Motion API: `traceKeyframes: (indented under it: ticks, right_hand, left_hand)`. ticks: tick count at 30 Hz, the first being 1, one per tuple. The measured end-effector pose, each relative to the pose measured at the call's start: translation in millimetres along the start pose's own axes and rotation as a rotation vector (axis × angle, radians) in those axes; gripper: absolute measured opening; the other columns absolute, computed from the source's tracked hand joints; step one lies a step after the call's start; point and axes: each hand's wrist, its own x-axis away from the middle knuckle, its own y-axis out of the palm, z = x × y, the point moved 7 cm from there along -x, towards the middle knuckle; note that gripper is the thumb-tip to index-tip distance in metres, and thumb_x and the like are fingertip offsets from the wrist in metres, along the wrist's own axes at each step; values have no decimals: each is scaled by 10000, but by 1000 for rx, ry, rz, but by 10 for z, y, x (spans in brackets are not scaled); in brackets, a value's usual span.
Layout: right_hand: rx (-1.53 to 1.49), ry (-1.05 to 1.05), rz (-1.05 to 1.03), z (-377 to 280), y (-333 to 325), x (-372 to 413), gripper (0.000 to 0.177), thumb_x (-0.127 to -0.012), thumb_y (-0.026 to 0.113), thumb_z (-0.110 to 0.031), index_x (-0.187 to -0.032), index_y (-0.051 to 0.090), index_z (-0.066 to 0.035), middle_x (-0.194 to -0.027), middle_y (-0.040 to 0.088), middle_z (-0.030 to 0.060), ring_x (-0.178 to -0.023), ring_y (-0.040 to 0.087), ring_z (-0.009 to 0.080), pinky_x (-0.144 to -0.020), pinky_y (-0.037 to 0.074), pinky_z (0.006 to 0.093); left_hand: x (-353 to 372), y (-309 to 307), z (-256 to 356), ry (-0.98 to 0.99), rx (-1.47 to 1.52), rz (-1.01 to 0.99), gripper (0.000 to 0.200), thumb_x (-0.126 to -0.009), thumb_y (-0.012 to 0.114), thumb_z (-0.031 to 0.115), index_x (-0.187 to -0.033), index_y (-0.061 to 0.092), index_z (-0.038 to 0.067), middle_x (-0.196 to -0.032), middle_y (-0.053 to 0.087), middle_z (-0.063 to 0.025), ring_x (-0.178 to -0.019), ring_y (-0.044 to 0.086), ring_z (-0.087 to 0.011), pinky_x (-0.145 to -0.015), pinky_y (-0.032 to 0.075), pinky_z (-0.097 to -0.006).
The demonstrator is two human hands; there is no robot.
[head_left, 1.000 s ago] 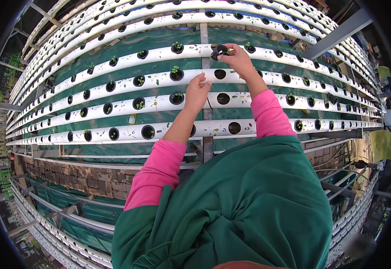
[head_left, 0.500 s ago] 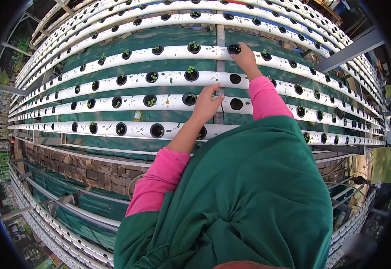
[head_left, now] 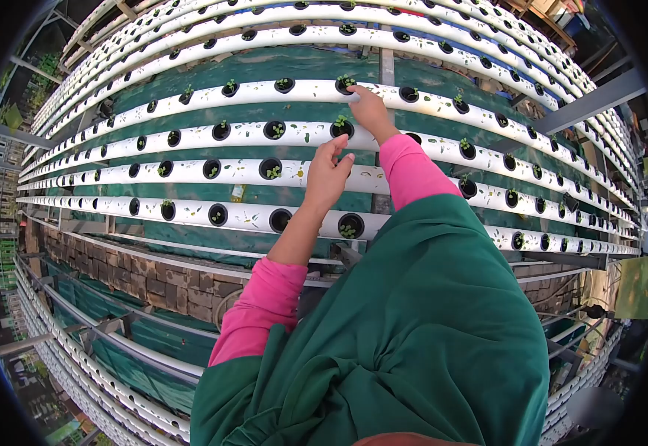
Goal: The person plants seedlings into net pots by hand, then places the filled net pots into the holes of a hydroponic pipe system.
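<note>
My right hand reaches to a black net cup with a seedling in a white pipe. Its thumb and finger are at the cup's right rim; whether they grip it cannot be made out. My left hand hovers over the nearer pipes with curled, parted fingers and nothing in it. Just above its fingertips sits another cup with a green seedling. To its left, a cup with small leaves rests in a nearer pipe.
Rows of white pipes with black cups run across the view. Green sheeting lies beneath them. A grey metal beam slants at the right. Brick paving and a lower pipe rack lie at the lower left.
My right hand has gone from one cup to the neighbouring seedling cup on its left in the same pipe. The view has shifted, so the pipes appear farther right. My left hand remains raised.
</note>
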Motion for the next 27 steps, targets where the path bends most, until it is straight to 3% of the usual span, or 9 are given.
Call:
traceKeyframes:
  ticks: [3,6,9,10,11,18,21,25,27]
  right_hand:
    - [-11,-54,45,-19,55,-80,289,-776,644,-107,-1064,656,-117,-970,681,164,-920,645,341,-816,502,408]
    - [18,-74,156,-40,13,-170,156,-783,664,-114,-933,658,-72,-838,688,132,-771,661,310,-693,504,378]
    - [-108,-62,192,-129,-138,-190,162,-786,667,-107,-942,654,-64,-818,681,135,-732,655,297,-676,499,366]
    - [-144,-96,193,-208,-239,-174,164,-799,673,-115,-949,647,-55,-744,659,95,-656,628,221,-628,483,339]
    - [-141,-96,193,-263,-347,-156,164,-799,673,-115,-949,647,-55,-744,659,95,-656,628,221,-628,483,339]
    - [-533,36,-129,-687,-866,328,126,-821,677,-92,-941,650,-67,-699,565,-24,-641,489,52,-572,401,236]
    - [-390,-61,-117,-839,-1032,678,131,-824,674,-89,-948,649,-58,-713,560,-20,-646,479,51,-582,408,230]
    - [-269,-238,2,-997,-1164,1025,153,-786,665,-51,-936,645,-36,-769,622,99,-655,579,194,-642,469,314]
    - [-218,-211,-26,-970,-1198,1142,166,-820,650,-20,-984,645,-43,-885,648,70,-755,618,160,-630,483,271]
  left_hand:
    - [41,-150,-65,-15,37,13,418,-874,615,139,-1278,541,59,-1187,582,-115,-1071,564,-206,-910,441,-323]
    - [37,-262,-120,-28,72,8,418,-876,613,127,-1281,541,57,-1192,578,-114,-1074,559,-194,-911,442,-316]
    - [-4,-347,-176,-52,148,14,405,-881,608,115,-1275,548,42,-1182,581,-102,-1043,554,-162,-895,446,-292]
    - [-44,-375,-179,-70,210,20,395,-886,604,109,-1270,553,32,-1172,584,-93,-1022,551,-140,-886,448,-276]
    - [-79,-395,-168,-69,213,20,395,-886,604,109,-1270,553,32,-1172,584,-93,-1022,551,-140,-886,448,-276]
    - [-448,-316,82,-90,403,37,422,-908,605,127,-1307,518,18,-1150,585,-55,-971,531,-103,-827,448,-249]
    - [-518,-183,206,-70,405,5,521,-890,629,133,-1368,448,29,-1211,547,-71,-1000,539,-135,-842,456,-265]
    - [-485,92,359,85,347,-160,574,-814,674,50,-1341,448,12,-1229,523,-99,-1058,553,-164,-915,466,-297]
    - [-427,137,375,58,350,-136,515,-802,670,4,-1278,476,4,-1175,556,-87,-1028,567,-155,-914,471,-289]
